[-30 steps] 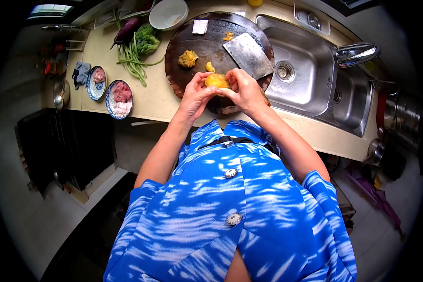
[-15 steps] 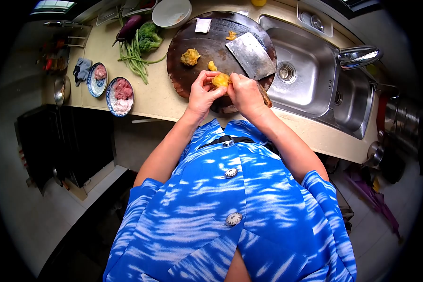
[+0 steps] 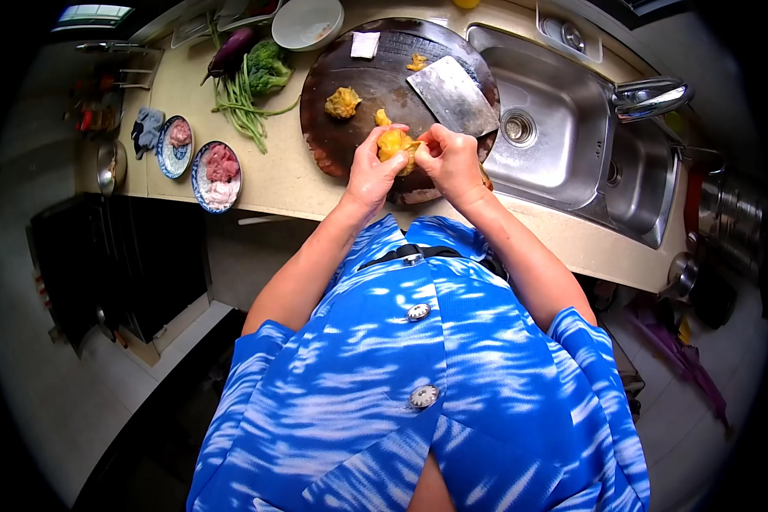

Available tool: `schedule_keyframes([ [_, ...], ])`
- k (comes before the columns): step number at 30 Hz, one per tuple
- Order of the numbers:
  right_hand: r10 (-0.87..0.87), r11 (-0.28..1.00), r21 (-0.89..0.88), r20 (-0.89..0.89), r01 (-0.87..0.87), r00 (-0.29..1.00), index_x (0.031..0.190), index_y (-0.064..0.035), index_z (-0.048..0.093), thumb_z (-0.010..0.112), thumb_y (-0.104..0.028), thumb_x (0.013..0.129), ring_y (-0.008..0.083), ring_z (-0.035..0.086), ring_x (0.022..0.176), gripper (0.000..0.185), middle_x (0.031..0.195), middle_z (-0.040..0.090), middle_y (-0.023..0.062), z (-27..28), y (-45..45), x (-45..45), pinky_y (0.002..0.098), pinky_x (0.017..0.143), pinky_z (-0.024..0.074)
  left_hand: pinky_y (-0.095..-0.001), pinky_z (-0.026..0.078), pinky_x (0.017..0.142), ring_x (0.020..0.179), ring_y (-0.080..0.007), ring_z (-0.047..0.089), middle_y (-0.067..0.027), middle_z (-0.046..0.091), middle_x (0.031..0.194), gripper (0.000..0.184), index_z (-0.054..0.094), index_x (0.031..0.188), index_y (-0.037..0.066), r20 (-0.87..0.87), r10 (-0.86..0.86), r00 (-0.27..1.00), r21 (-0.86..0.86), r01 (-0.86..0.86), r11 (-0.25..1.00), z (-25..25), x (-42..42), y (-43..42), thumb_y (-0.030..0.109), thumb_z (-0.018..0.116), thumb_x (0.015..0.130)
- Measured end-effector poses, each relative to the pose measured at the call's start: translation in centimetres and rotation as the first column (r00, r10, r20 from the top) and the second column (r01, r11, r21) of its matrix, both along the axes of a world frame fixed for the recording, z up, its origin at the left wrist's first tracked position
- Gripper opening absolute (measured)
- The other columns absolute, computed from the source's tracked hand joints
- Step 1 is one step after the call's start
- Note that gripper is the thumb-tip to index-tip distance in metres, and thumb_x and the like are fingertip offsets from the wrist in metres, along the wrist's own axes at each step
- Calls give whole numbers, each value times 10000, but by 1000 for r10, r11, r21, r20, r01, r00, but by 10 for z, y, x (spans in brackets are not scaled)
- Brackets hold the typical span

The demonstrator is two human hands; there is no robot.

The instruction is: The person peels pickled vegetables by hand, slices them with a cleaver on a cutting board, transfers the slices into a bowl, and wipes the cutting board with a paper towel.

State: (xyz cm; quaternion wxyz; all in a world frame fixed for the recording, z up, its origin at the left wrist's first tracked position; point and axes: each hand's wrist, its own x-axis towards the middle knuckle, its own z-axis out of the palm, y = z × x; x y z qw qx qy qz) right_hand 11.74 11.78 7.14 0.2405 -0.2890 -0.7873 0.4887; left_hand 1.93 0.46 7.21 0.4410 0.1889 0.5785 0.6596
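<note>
Over the near part of the round dark chopping board [image 3: 333,64], my left hand [image 3: 371,175] is closed around a yellow, crumpled, leafy lump [image 3: 391,145] that looks like pickled vegetable. The fingers of my right hand [image 3: 454,166] pinch its right edge, where a strip sticks out. A similar yellow-brown lump [image 3: 343,102] sits on the board to the left. A small yellow piece [image 3: 382,117] lies just beyond my left fingers, and some scraps [image 3: 416,62] are farther back. A cleaver [image 3: 454,96] lies flat at the board's right, its handle mostly hidden behind my right hand.
To the right is a steel double sink [image 3: 546,154] with a faucet [image 3: 653,98]. On the left stand two plates of raw meat [image 3: 222,162], green beans [image 3: 243,107], broccoli [image 3: 269,68], an eggplant [image 3: 230,51] and a white bowl [image 3: 307,24]. A folded white cloth [image 3: 365,45] is on the board.
More of the yellow lump shows between my hands, spread out wider. My right hand has shifted slightly up and pulls a strip at the lump's edge. The view has moved a little.
</note>
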Motion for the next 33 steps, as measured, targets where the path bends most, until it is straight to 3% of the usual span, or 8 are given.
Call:
schedule_keyframes([
  [6, -48, 990, -133, 34, 52, 998, 723, 45, 611, 626, -74, 692, 253, 641, 554, 124, 613, 615, 182, -9, -1, -4, 327, 551, 506, -254, 480, 823, 931, -126, 576, -84, 578, 1041, 354, 503, 1155, 2, 101, -9, 995, -21, 11, 1000, -6, -4, -2, -32, 549, 805],
  [8, -60, 984, -167, 38, 66, 997, 722, 44, 616, 628, -79, 687, 253, 639, 552, 128, 609, 613, 183, -18, -1, -6, 329, 552, 507, -319, 514, 842, 979, -184, 596, -118, 581, 1090, 357, 482, 1184, -19, 191, -35, 981, -5, 37, 999, -8, -6, -4, -64, 503, 830],
  [12, -77, 966, -239, 84, 95, 993, 720, 40, 628, 631, -89, 678, 245, 637, 553, 136, 613, 614, 187, -20, 3, -7, 330, 560, 508, -364, 537, 809, 965, -206, 605, -141, 580, 1096, 357, 471, 1185, -23, 222, -42, 974, -10, 45, 999, 2, -6, -4, -66, 482, 830],
  [17, -98, 982, -154, 79, 109, 992, 723, 37, 630, 640, -93, 676, 232, 639, 565, 138, 622, 619, 182, -18, 10, -10, 324, 570, 509, -379, 543, 738, 863, -274, 617, -172, 587, 1022, 410, 478, 1159, -30, 556, 43, 830, -72, -4, 997, -1, -11, -5, -31, 499, 750],
  [23, -71, 981, -176, 73, 83, 995, 734, 33, 627, 650, -98, 677, 233, 638, 564, 144, 629, 622, 173, -21, 7, -10, 321, 571, 508, -343, 495, 580, 741, -295, 593, -181, 585, 921, 471, 496, 1112, -39, 516, -24, 856, -69, 69, 995, -2, -20, -3, -43, 459, 643],
  [30, -69, 990, -118, 44, 74, 997, 715, 28, 623, 652, -93, 691, 211, 627, 520, 127, 597, 618, 161, -19, 6, -15, 314, 535, 506, -313, 465, 556, 676, -275, 565, -172, 572, 867, 511, 510, 1073, -30, 515, -70, 854, -82, 131, 988, -2, -29, -8, -32, 455, 565],
  [32, -130, 975, -163, 140, 153, 982, 708, 28, 622, 643, -84, 708, 186, 615, 489, 114, 580, 617, 139, -31, 30, -11, 302, 505, 501, -340, 476, 598, 691, -284, 565, -159, 571, 852, 505, 510, 1048, -23, 591, -199, 782, 127, 153, 980, 0, -25, -11, -22, 473, 544],
  [33, -186, 951, -200, 238, 235, 953, 701, 28, 621, 634, -75, 726, 162, 602, 459, 107, 563, 615, 117, -36, 40, -4, 291, 475, 495, -340, 476, 598, 691, -284, 565, -159, 571, 852, 505, 510, 1048, -23, 591, -201, 781, 126, 157, 980, 5, -23, -12, -22, 473, 544],
])
